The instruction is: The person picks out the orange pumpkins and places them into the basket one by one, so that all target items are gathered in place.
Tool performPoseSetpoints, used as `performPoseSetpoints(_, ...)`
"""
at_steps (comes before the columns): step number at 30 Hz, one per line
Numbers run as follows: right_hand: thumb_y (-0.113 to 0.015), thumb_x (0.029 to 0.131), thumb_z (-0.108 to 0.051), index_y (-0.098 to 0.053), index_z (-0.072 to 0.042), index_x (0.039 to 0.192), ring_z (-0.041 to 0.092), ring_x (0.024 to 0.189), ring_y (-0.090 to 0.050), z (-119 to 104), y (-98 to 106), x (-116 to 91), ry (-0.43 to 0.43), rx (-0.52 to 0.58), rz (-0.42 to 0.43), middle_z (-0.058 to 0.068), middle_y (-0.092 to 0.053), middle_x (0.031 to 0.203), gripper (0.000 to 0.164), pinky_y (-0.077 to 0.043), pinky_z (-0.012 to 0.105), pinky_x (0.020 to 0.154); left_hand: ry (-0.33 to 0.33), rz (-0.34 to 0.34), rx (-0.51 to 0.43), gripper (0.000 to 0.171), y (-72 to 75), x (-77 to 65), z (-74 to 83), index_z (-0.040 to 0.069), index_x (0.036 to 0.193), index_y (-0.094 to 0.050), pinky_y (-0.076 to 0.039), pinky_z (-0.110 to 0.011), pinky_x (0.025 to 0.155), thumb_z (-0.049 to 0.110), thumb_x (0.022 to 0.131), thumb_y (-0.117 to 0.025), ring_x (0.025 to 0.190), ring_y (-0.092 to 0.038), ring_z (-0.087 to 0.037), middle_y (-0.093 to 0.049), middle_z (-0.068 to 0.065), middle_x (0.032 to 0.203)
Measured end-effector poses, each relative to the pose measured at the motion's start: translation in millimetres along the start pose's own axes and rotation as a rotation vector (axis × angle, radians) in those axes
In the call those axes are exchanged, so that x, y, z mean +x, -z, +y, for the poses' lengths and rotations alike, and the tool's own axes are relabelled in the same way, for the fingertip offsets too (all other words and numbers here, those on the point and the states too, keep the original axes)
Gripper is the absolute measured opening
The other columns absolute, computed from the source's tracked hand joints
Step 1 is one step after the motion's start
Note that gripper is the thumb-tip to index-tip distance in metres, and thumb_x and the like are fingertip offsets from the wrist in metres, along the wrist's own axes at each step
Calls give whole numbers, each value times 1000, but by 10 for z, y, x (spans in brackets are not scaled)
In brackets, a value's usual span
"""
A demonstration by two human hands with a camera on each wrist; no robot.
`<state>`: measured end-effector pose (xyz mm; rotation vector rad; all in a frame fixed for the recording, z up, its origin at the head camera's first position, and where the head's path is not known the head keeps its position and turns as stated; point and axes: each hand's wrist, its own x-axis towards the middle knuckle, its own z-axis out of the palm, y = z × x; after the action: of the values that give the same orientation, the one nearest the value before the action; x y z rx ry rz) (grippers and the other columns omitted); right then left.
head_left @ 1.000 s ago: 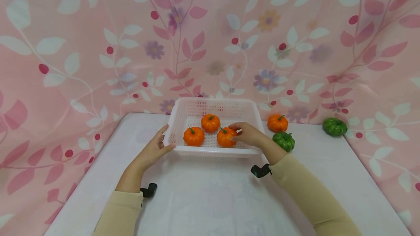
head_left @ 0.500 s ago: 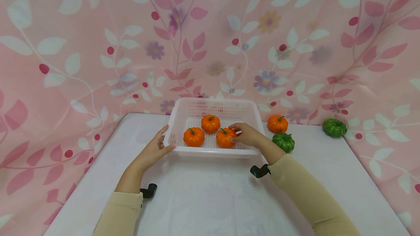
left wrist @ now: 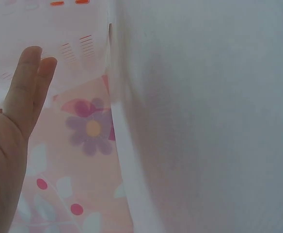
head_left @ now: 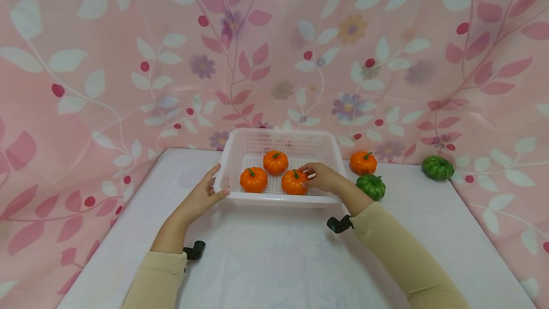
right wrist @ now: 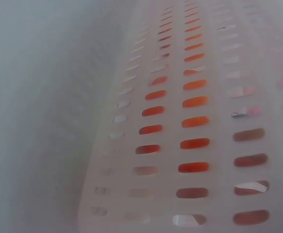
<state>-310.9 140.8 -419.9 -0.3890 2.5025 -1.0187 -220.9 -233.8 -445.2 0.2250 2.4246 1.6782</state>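
Observation:
A white perforated plastic basket stands near the back of the table, holding 3 orange toy pumpkins with green stems. My right hand reaches over its right side and pinches the right-hand pumpkin, fingertips and thumb on its right side. The left pumpkin and back pumpkin lie close by. At the basket's left end, my left hand rests with extended fingers against the outer wall, thumb by the front corner. Those fingers look straight in the left wrist view. Orange shows through the basket slots in the right wrist view.
Right of the basket, another orange pumpkin sits behind a green pumpkin. A second green pumpkin lies at the table's far right edge. The table has a white cover; a pink floral cloth hangs behind it.
The right-hand pumpkin has shifted slightly left and toward the basket's front with my right hand on it, and its stem has turned a little. My left hand has stayed put.

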Motion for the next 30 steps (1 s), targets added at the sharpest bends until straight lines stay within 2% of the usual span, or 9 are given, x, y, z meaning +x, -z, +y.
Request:
performPoseSetpoints(4,-72,92,-10,-58,-9,138,34,125,-52,-1,-3,0,-3,9,-1,18,-57,136,48,-42,49,108,11,10,26,91,2,-11,6,29,162,-7,-32,-60,111,28,96,-69,140,-37,-46,-17,-32,160)
performPoseSetpoints(9,-72,92,-9,-58,-8,138,35,125,-53,4,-6,-6,1,5,0,18,-57,135,47,-44,49,106,5,4,13,91,-1,-4,2,28,162,-7,-34,-58,111,28,96,-70,135,-45,-42,-23,-30,159)
performPoseSetpoints(12,-71,92,-8,-59,-8,137,34,124,-53,6,-8,-8,4,7,3,18,-57,135,47,-44,49,106,7,3,10,92,-4,-4,5,28,162,-7,-34,-58,111,28,96,-70,135,-45,-42,-23,-30,159)
performPoseSetpoints(20,-70,94,-10,-58,-7,137,35,125,-54,-12,-1,-36,21,24,23,18,-57,136,46,-45,48,106,18,11,41,93,0,15,-2,26,163,-4,-31,-62,110,29,96,-70,142,-28,-51,-13,-34,160)
performPoseSetpoints(30,-68,96,-14,-58,-6,138,38,126,-54,-111,112,-191,80,52,59,18,-55,140,44,-46,49,104,11,15,41,91,-1,-2,-5,28,162,-7,-33,-59,111,29,96,-69,138,-39,-45,-17,-33,160)
